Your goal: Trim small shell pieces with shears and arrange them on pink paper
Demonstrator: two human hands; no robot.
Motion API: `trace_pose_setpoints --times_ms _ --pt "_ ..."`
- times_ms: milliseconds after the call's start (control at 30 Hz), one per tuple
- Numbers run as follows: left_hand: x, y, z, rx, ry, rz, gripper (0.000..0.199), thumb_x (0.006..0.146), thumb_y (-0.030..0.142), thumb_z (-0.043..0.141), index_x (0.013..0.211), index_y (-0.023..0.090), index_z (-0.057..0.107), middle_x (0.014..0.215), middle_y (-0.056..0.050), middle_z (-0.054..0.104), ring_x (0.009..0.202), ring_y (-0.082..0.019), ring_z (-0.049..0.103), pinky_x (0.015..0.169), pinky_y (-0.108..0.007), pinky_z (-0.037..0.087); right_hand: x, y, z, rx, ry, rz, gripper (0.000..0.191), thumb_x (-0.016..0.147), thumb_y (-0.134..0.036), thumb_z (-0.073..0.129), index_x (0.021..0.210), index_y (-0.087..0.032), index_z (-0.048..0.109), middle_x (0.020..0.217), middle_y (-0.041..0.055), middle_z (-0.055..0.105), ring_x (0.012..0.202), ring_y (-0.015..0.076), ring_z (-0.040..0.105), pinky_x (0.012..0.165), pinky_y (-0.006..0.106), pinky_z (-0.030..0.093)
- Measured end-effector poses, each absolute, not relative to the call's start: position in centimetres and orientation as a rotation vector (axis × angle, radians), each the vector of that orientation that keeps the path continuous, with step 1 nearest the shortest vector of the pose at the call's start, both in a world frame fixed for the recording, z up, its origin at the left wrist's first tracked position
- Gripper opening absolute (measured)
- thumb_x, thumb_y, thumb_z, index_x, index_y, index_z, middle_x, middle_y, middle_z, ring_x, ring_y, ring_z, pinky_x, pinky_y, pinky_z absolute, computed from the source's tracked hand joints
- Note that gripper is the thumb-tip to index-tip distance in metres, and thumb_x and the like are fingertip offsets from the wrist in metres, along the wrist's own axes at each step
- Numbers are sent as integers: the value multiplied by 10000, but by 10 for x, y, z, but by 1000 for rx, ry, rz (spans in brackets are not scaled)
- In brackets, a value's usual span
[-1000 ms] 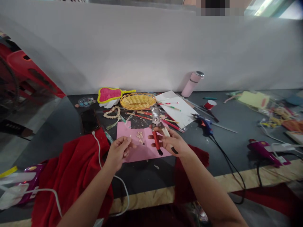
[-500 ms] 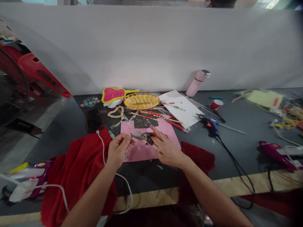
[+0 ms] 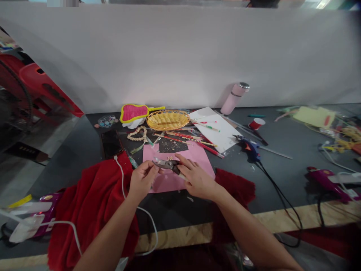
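My right hand [image 3: 197,178] is wrapped round the handles of a pair of pruning shears [image 3: 168,164], whose blades point left. The fingers of my left hand [image 3: 143,178] are pinched together at the blade tips; what they hold is too small to make out. Both hands are over a pink sheet [image 3: 166,181] with a notch in its far edge. Small pale bits [image 3: 170,158] lie by the shears. Beyond the sheet are printed chopsticks [image 3: 183,135], a heart-shaped beaded piece [image 3: 137,134] and a yellow woven basket [image 3: 168,120].
A phone [image 3: 112,143] and red cloth [image 3: 96,203] lie at the left. To the right are white paper [image 3: 217,131], a blue glue gun [image 3: 249,148] with its cable, and a red-and-white cup [image 3: 256,124]. A pink bottle [image 3: 235,98] stands by the wall.
The shears have turned slightly in my right hand and their blades sit a little lower and further left. The pale bits now show beyond them. The view has shifted slightly.
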State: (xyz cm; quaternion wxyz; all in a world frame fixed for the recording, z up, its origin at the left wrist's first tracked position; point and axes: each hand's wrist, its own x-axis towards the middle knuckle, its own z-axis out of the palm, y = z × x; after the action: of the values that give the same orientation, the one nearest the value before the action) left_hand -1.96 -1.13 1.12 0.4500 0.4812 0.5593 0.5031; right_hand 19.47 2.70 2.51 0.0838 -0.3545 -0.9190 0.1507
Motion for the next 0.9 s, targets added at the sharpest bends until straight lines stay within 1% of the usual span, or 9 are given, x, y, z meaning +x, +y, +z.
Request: trace_pose_setpoints --times_ms 133,233,300,367,433,567,733,800,900 --pt "-20 -12 12 1200 1393 1232 242 822 377 579 783 149 649 604 4 602 436 -57 377 398 -170 282 194 28 24 -1045 -2719 456 473 655 -61 444 1109 -185 495 1498 69 243 1259 253 353 961 439 376" --pt "-21 -12 11 1211 1392 1224 238 825 374 574 785 152 652 587 11 589 428 -57 373 395 -172 272 195 29 20 -1048 -2656 477 488 671 -65 440 1143 -184 475 1472 78 300 1229 246 391 961 434 380" --pt "-21 -13 11 1236 1394 1219 233 830 371 568 793 158 654 606 7 603 434 -61 390 401 -173 280 196 30 17 -1059 -2579 504 533 718 -91 435 1244 -168 404 1435 103 356 1211 235 418 969 427 381" --pt "-20 -13 12 1268 1401 1205 227 833 367 562 799 162 653 644 -2 629 448 -66 419 409 -176 295 196 30 14 -1075 -2530 508 588 785 -146 430 1355 -145 286 1401 131 393 1214 236 422 980 425 374" --pt "-19 -14 13 1291 1405 1180 227 838 367 554 802 165 652 628 -2 626 459 -76 445 415 -179 306 195 31 13 -1100 -2548 499 598 850 -214 414 1410 -145 217 1367 141 429 1211 247 425 981 428 368" --pt "-17 -14 16 1289 1390 1161 242 839 381 546 790 168 651 517 15 561 476 -101 477 430 -189 324 192 31 13 -1180 -2605 495 530 912 -288 385 1415 -178 258 1252 130 513 1127 250 482 943 406 385" --pt "-19 -15 12 1265 1360 1199 244 837 377 550 784 160 648 628 -6 630 448 -78 419 420 -194 304 188 27 15 -1230 -2602 530 546 887 -225 418 1410 -206 262 1172 108 535 1037 224 517 906 353 395" --pt "-19 -15 11 1257 1361 1211 243 839 373 547 776 159 645 620 1 624 431 -70 388 410 -193 286 188 26 17 -1257 -2618 534 549 879 -217 426 1404 -210 268 1154 106 537 1000 219 530 887 344 399" --pt "-18 -13 10 1252 1371 1200 237 841 369 542 782 160 637 596 11 609 421 -68 381 408 -190 285 188 27 17 -1301 -2628 490 550 875 -223 434 1400 -222 271 1142 99 543 987 222 533 872 339 398"
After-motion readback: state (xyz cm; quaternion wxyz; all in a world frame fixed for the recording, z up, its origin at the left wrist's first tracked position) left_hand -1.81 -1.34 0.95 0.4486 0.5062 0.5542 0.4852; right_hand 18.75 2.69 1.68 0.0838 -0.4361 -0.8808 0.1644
